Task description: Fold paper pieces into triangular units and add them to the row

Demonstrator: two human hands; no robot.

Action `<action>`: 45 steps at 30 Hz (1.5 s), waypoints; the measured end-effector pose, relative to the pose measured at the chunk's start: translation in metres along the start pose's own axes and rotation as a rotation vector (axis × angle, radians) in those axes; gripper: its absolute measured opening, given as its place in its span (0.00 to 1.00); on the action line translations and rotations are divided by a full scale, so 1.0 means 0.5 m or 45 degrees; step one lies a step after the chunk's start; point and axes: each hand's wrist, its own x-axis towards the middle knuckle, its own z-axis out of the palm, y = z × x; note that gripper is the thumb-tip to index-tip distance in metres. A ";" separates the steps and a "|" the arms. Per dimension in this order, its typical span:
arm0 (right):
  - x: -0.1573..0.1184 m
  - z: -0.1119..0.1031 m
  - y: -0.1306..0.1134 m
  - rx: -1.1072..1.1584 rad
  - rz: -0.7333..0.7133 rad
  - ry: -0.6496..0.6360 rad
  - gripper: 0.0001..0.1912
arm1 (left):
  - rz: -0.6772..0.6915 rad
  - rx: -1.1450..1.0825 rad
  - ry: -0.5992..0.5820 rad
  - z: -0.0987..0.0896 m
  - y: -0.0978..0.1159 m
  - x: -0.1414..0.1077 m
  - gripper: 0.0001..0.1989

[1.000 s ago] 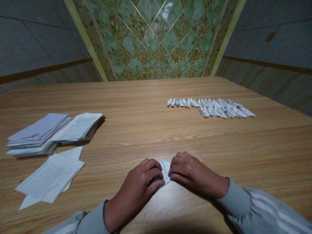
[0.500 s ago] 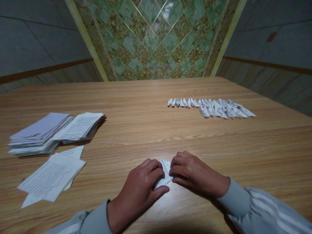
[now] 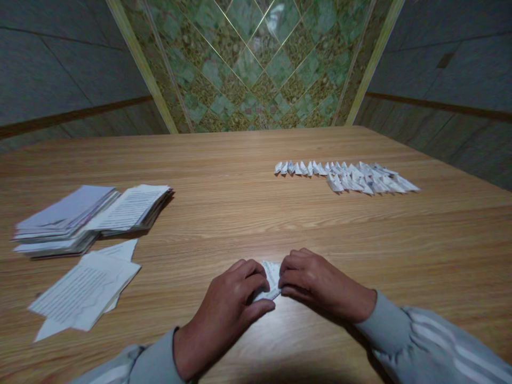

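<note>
Paper (image 3: 273, 273), small, printed and folded, lay on the worktop (image 3: 224, 213) between the left hand (image 3: 236, 301) and the right hand (image 3: 316, 282). The left grip grasped its left side, and the right grip pinched its right edge. Farther off, toward the right, folded pieces (image 3: 354, 181) stood in rows; toward the left lay a stack of sheets (image 3: 70, 210), with loose printed sheets (image 3: 86, 288) just in front.

No legible text. Printed lines, too small to read, cover the loose sheets (image 3: 84, 288) left of the hands (image 3: 234, 296) and the paper stack (image 3: 132, 208) farther off. Marks on the folded paper (image 3: 272, 276) between the hands: likewise unreadable.
</note>
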 end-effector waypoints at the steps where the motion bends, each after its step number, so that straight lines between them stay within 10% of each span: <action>1: 0.000 0.000 0.001 0.003 -0.002 -0.005 0.10 | -0.004 -0.010 -0.005 0.000 -0.001 0.000 0.05; 28: 0.002 -0.010 -0.003 -0.121 0.257 0.058 0.08 | 0.247 0.240 0.166 0.002 -0.027 0.008 0.15; 34: 0.000 -0.002 0.004 -0.035 0.597 0.258 0.06 | 0.148 0.283 0.070 0.017 -0.020 0.007 0.08; 45: 0.008 0.017 -0.026 0.091 0.593 0.194 0.06 | 0.008 -0.028 0.232 0.035 -0.004 0.007 0.12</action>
